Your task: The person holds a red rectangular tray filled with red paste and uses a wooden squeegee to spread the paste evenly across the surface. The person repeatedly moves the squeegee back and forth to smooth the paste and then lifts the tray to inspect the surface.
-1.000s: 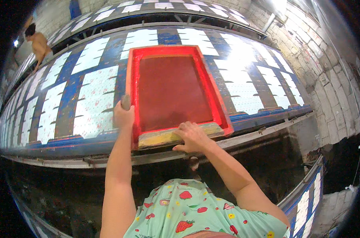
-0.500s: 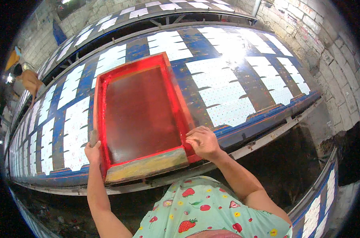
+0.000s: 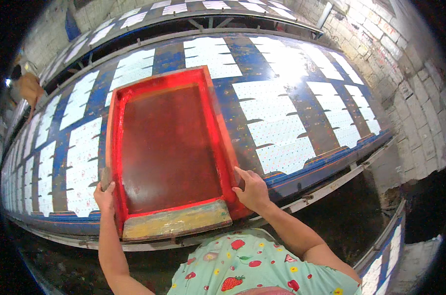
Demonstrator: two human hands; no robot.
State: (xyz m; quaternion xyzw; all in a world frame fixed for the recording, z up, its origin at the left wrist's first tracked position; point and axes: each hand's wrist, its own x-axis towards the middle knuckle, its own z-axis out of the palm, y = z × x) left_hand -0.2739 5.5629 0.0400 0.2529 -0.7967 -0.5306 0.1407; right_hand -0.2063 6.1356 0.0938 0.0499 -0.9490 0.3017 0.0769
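A large screen-printing frame [image 3: 211, 113] with bright red inner edges and a dark reddish mesh [image 3: 166, 147] lies tilted on the long table. Its near end carries a yellowish, paint-smeared strip [image 3: 178, 221]. My left hand [image 3: 104, 197] grips the frame's left side near the close corner, by a small greyish block [image 3: 105, 178]. On the opposite side, my right hand [image 3: 255, 192] holds the rim, thumb and forefinger spread along it and the other fingers partly hidden. Whatever lies beneath the frame is covered.
White dotted cut fabric pieces [image 3: 277, 130] lie in rows on the blue-and-brown table [image 3: 326, 125], which has a pale rail [image 3: 321, 192] along its near edge. Another long table [image 3: 178, 18] stands behind. A person [image 3: 31, 89] is at far left; a block wall [image 3: 410, 93] rises right.
The frame's near end has come slightly toward me and left, both hands with it. My right hand's forefinger has stretched out from a more curled grip. The view has shifted a little.
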